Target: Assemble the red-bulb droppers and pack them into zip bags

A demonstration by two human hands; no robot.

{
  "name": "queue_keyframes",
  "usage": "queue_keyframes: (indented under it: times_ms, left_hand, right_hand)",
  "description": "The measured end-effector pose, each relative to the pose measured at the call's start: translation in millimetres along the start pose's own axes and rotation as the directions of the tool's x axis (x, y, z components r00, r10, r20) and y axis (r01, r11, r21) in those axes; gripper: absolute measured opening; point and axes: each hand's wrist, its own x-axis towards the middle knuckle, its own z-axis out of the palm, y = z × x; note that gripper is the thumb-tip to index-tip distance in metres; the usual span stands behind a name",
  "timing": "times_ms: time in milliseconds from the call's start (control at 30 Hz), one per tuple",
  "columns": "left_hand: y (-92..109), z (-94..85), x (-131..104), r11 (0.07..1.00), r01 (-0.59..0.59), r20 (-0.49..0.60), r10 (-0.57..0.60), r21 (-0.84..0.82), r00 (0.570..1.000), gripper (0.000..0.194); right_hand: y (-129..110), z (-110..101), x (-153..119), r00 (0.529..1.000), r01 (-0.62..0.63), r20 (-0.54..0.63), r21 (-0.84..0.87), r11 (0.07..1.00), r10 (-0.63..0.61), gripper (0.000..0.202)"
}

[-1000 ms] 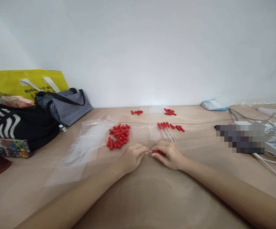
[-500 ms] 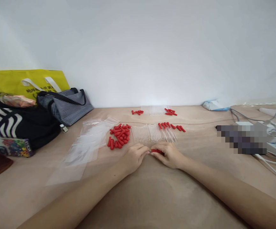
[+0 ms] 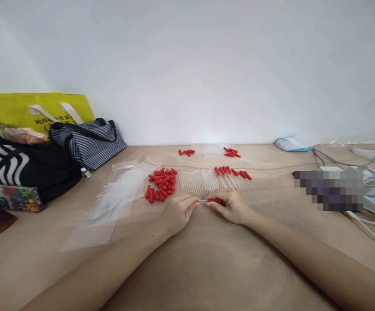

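Observation:
Between the fingertips of my left hand (image 3: 178,212) is a thin clear dropper tube (image 3: 203,201). My right hand (image 3: 234,208) pinches a red rubber dropper bulb (image 3: 214,200), its narrow mouth facing left. The tube's right end meets that mouth; how far it reaches inside, I cannot tell. Just beyond my hands lies a row of clear tubes (image 3: 192,181), with several red bulbs (image 3: 228,169) along its far right side. A heap of red bulbs (image 3: 163,183) rests past my left hand.
Flat clear zip bags (image 3: 112,203) overlap on the left. Further back are small groups of bulbs (image 3: 186,152) and a bag of tubes (image 3: 211,150). A striped bag (image 3: 93,144) and a black bag (image 3: 45,172) stand at left. Cables (image 3: 371,224) and a blurred dark object (image 3: 332,190) lie right.
My hands have drawn slightly apart, and more of the clear tube shows between the left fingertips and the red bulb. Both hands keep their pinch.

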Motion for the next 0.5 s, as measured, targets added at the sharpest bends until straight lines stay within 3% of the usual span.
queue_keyframes:
  times_ms: [67, 133, 267, 367, 500]
  left_hand:
    - [1.1, 0.1, 1.3, 0.998, 0.044, -0.024, -0.045, -0.037, 0.999, 0.022]
    - [3.0, -0.6, 2.3, 0.993, 0.101, -0.031, -0.103, -0.063, 0.994, 0.023]
    - [6.6, -4.2, 3.1, 0.975, 0.184, -0.016, -0.187, -0.122, 0.982, 0.022]
    - [5.9, -6.0, 3.8, 0.952, 0.254, -0.048, -0.266, -0.171, 0.963, 0.023]
    - [-0.8, -2.9, 4.9, 0.929, 0.331, -0.042, -0.342, -0.164, 0.939, 0.018]
  right_hand:
    - [-1.2, 4.1, 1.4, 0.988, -0.123, -0.061, 0.244, 0.962, 0.141, 0.015]
    - [-2.7, 10.6, 3.2, 0.961, -0.190, -0.095, 0.459, 0.868, 0.261, 0.020]
    - [-4.2, 15.5, 12.7, 0.931, -0.186, -0.114, 0.667, 0.722, 0.346, 0.024]
    - [3.5, -6.5, 28.2, 0.895, -0.203, -0.135, 0.725, 0.658, 0.425, 0.029]
    - [28.2, -59.0, 50.0, 0.796, -0.396, -0.215, 0.522, 0.755, 0.566, 0.029]
